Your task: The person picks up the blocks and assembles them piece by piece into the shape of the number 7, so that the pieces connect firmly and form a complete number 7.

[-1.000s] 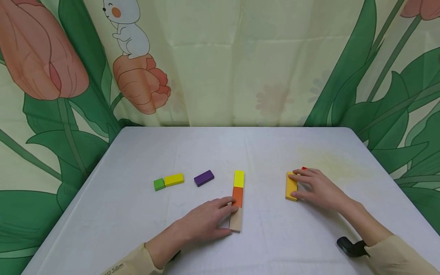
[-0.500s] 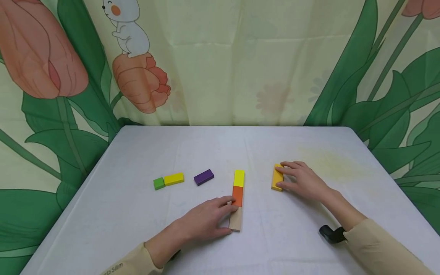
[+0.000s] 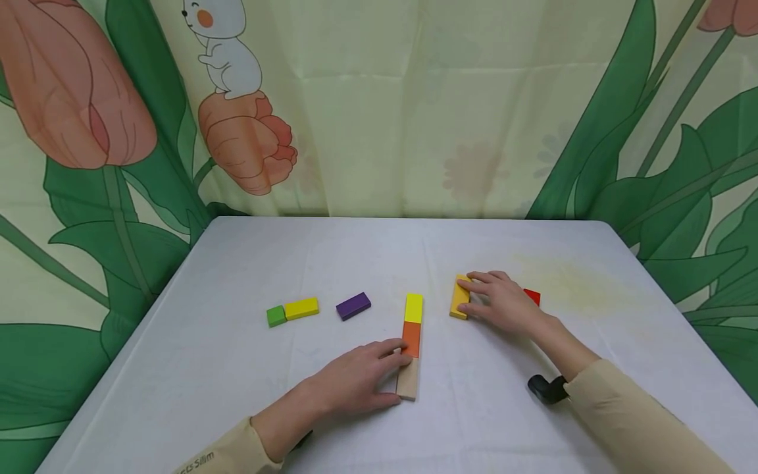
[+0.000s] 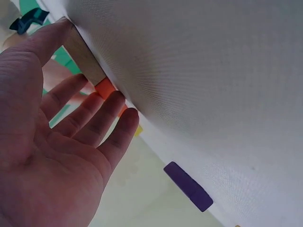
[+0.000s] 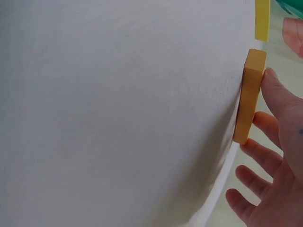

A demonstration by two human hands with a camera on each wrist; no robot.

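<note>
In the head view, my left hand (image 3: 355, 378) rests beside a straight row of blocks on the table. The row has a bright yellow block (image 3: 414, 308) at the far end, an orange block (image 3: 411, 339) in the middle and a plain wood block (image 3: 407, 380) nearest me. The fingertips touch the orange block, while the thumb lies at the plain block's near end. My right hand (image 3: 503, 303) touches an amber-yellow block (image 3: 460, 298) right of the row. In the right wrist view, thumb and extended fingers lie along one side of this amber-yellow block (image 5: 250, 97).
Left of the row lie a purple block (image 3: 353, 306), then a yellow block (image 3: 301, 308) against a green block (image 3: 276, 316). A red block (image 3: 532, 296) is partly hidden behind my right hand. A printed curtain (image 3: 367, 131) hangs behind the white-covered table (image 3: 177, 388).
My right hand has slid the amber-yellow block leftward and away from me, closer to the row. The red block behind that hand shows more. My left hand has stayed in place.
</note>
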